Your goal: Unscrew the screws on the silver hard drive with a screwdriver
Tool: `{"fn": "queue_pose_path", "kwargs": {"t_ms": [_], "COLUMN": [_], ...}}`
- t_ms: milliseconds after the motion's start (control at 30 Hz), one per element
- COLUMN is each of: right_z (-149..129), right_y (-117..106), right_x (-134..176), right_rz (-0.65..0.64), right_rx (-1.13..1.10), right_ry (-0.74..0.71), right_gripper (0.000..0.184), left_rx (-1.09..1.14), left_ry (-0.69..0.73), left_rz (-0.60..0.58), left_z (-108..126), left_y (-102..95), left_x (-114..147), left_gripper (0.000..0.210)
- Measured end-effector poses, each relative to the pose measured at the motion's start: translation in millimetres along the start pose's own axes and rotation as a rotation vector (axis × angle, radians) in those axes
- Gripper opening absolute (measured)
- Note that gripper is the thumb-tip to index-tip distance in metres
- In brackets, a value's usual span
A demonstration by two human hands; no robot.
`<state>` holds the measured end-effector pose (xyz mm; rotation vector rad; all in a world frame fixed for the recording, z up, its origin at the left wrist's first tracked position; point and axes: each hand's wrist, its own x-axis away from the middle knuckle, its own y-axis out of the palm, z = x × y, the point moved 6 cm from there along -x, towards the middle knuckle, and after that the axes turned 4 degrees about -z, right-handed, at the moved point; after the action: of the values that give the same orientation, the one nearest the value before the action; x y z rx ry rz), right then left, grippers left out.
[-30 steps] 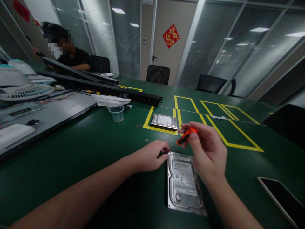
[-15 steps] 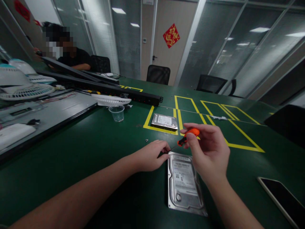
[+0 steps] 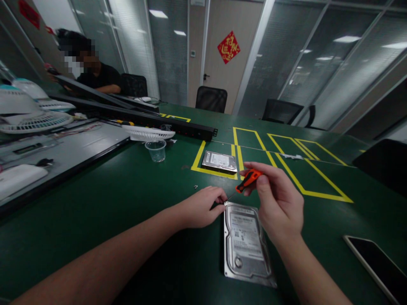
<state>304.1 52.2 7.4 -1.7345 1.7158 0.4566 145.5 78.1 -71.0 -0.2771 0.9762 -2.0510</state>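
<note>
A silver hard drive lies label up on the green table in front of me. My right hand grips an orange and black screwdriver between thumb and fingers. Its thin shaft slants down to the left, toward the drive's far left corner. At that same corner is my left hand, its fingers curled and the thumb close to the drive's edge. Whatever its fingertips pinch there is hidden. Tiny metal pieces, apparently screws, lie on the table beyond my left hand.
A second hard drive sits inside a yellow tape outline. A clear plastic cup, a white slotted shell and a long black bar are to the left. At right lies a phone. A person sits far left.
The screwdriver handle has turned a little in my right hand, and the thumb and fingers have shifted on it. My left hand and the hard drive stay in place.
</note>
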Motion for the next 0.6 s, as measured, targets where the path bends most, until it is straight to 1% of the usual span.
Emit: {"fn": "queue_pose_path", "kwargs": {"t_ms": [133,200,267,400,467,600], "right_z": [-3.8,-4.0,-3.2,0.4,2.8,3.3], "right_y": [1.1,1.8,2.5,3.2,2.8,2.1], "right_x": [-0.7,-0.9,-1.0,0.0,0.5,0.0], "right_rz": [0.038,0.050,0.044,-0.004,-0.021,-0.023], "right_rx": [-0.030,-0.045,-0.042,-0.048,-0.086,-0.096], "right_ry": [-0.020,-0.033,-0.039,-0.031,-0.014,0.000], "right_gripper": [0.019,0.021,0.024,0.021,0.025,0.027], "left_rx": [0.002,0.000,0.001,0.004,0.003,0.004], "left_ry": [-0.008,-0.008,-0.004,0.002,0.005,0.012], "left_rz": [-0.005,0.003,0.009,0.012,0.012,0.016], "left_z": [0.8,0.8,0.7,0.5,0.1,-1.2], "left_y": [0.0,0.3,0.7,1.0,0.9,1.1], "left_x": [-0.4,-0.7,-0.9,-0.7,-0.4,-0.1], "left_gripper": [0.012,0.010,0.009,0.009,0.009,0.009]}}
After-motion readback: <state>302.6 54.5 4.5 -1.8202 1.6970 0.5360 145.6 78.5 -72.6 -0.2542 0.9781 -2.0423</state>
